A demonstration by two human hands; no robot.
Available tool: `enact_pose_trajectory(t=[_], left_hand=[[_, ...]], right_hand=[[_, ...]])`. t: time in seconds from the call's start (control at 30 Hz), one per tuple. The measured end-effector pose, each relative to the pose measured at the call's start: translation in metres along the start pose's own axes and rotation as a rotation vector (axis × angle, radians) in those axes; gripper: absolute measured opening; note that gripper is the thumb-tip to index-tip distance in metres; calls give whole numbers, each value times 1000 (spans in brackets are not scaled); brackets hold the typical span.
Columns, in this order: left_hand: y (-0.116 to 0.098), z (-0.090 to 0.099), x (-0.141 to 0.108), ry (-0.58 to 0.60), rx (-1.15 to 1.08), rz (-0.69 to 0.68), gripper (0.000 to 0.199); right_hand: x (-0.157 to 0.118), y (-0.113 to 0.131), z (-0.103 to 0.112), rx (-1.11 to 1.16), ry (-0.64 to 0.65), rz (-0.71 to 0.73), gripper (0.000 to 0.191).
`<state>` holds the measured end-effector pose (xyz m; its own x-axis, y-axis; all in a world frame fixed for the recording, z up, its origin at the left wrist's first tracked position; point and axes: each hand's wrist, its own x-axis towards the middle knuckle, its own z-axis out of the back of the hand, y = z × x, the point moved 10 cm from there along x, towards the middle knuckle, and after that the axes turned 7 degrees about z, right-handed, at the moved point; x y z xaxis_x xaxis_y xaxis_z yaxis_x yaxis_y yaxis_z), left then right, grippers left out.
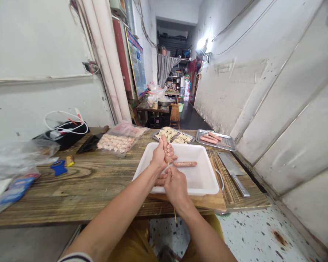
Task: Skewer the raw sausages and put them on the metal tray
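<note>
My left hand (pixel 160 154) is wrapped round a pinkish sausage (pixel 164 139), whose tip shows above the thumb. Below it, my right hand (pixel 177 183) pinches a thin bamboo skewer (pixel 175 215). The skewer's upper end meets the bottom of the held sausage; how deep it goes in, I cannot tell. Both hands are over a white plastic tub (pixel 205 178). Inside the tub one sausage (pixel 185 164) lies by itself, and others (pixel 160 180) lie partly hidden behind my right hand.
Skewers (pixel 224 178) and a cleaver (pixel 232 171) lie right of the tub. Behind it are a metal tray with skewered sausages (pixel 211 138) and a tray of folded pale pieces (pixel 180 137). A bag of meat chunks (pixel 117 142) and a blue tool (pixel 59 167) are to the left.
</note>
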<state>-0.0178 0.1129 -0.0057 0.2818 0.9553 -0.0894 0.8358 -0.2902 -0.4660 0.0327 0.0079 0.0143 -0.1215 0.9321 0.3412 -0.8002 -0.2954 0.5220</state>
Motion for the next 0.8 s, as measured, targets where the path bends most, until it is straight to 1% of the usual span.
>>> enact_pose_trajectory(t=[0.17,0.4,0.57,0.7,0.8], left_hand=[[-3,-2,0,1,-29,-36,34],[-2,-1,-1,-28,-36,-26,36],[0,-3,-2,-29,-15,-10,39],[0,-1,0,-27,13,0,38],[-2,1,2,-20,22,4,33]], right_hand=[[1,-1,-2,-8,18,-16,25],[5,0,-3,-50,-7,-3,22],[9,0,-5,-56,9,-16,25],[12,-2,-2,-46,35,12,26],[5,-6,1,-31,59,45,25]])
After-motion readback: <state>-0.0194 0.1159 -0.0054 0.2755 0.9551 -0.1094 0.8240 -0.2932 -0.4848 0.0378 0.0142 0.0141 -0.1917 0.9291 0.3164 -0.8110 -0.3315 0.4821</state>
